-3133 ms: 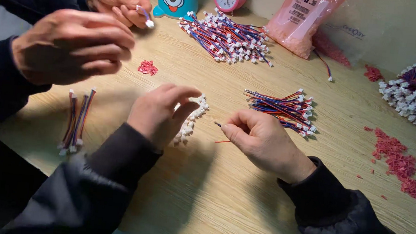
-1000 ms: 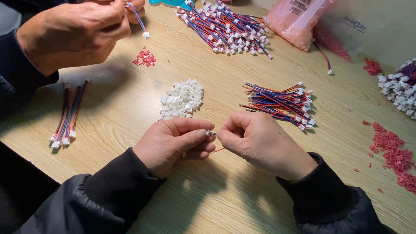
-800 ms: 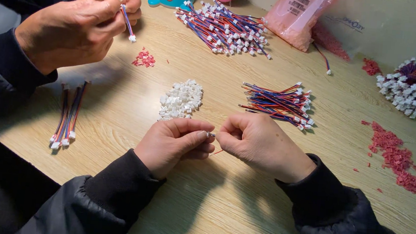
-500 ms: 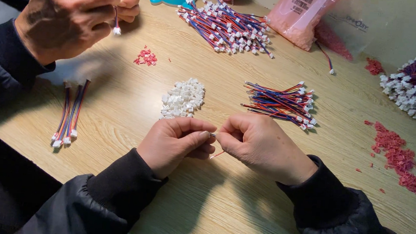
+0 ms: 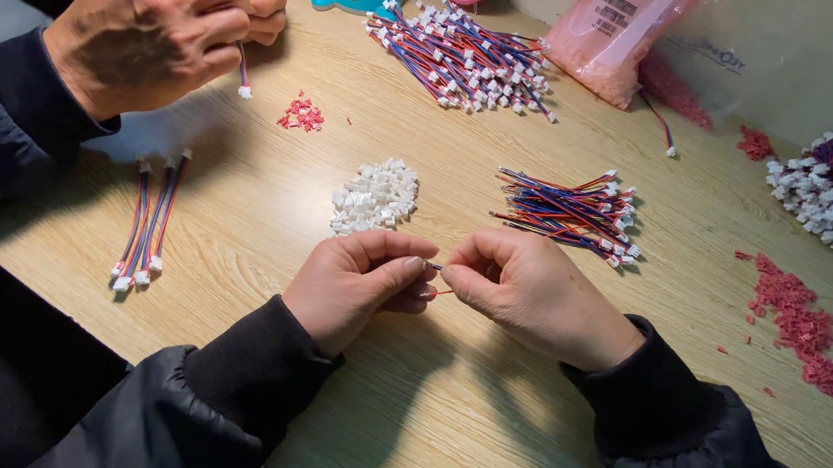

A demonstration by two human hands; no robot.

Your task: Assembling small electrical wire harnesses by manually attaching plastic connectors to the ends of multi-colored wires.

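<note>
The left hand point(image 5: 357, 284) and the right hand point(image 5: 532, 294) meet fingertip to fingertip over the pale wooden table point(image 5: 440, 427), both pinching one thin red and blue wire lead point(image 5: 438, 278) between them. It seems the step is fitting a connector on the wire end, though the fingers hide it. The next move probably needs a fresh piece from the heap of small white plastic connectors point(image 5: 375, 195) just behind. A co-worker's hands point(image 5: 164, 21) hold another wire.

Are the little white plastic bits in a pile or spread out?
In a pile: the small white plastic connectors sit heaped together on the wooden table.
</note>
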